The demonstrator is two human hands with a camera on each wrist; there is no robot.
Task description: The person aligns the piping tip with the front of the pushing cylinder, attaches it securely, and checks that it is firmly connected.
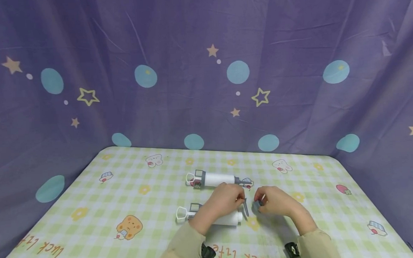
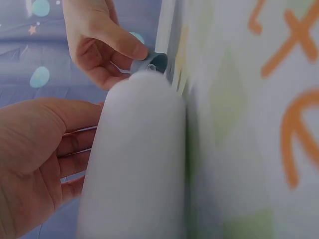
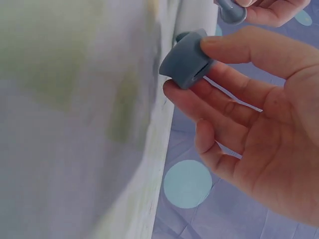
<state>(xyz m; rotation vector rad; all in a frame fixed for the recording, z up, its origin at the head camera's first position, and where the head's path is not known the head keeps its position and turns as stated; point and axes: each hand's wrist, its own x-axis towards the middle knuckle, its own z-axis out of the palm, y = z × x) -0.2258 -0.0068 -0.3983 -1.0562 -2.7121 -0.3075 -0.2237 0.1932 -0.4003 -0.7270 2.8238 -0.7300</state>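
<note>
My left hand (image 1: pixel 227 199) pinches a slim grey nozzle (image 1: pixel 246 208), which points down beside the open end of a white tube (image 1: pixel 227 219). This tube lies on the table under my left forearm, with a grey frame (image 1: pixel 195 207) and a white loop handle (image 1: pixel 181 214) at its other end. To the right, my right hand (image 1: pixel 277 201) holds a short grey cap (image 3: pixel 187 62) between thumb and fingers. The cap is hollow and stands apart from the nozzle. In the left wrist view the tube (image 2: pixel 134 164) fills the middle, next to my left palm.
A second white tube (image 1: pixel 219 179) of the same kind lies farther back, with a grey nozzle on its right end. Beneath everything is a checked tablecloth (image 1: pixel 317 201) with printed pictures. Behind the table hangs a purple curtain (image 1: pixel 188 37).
</note>
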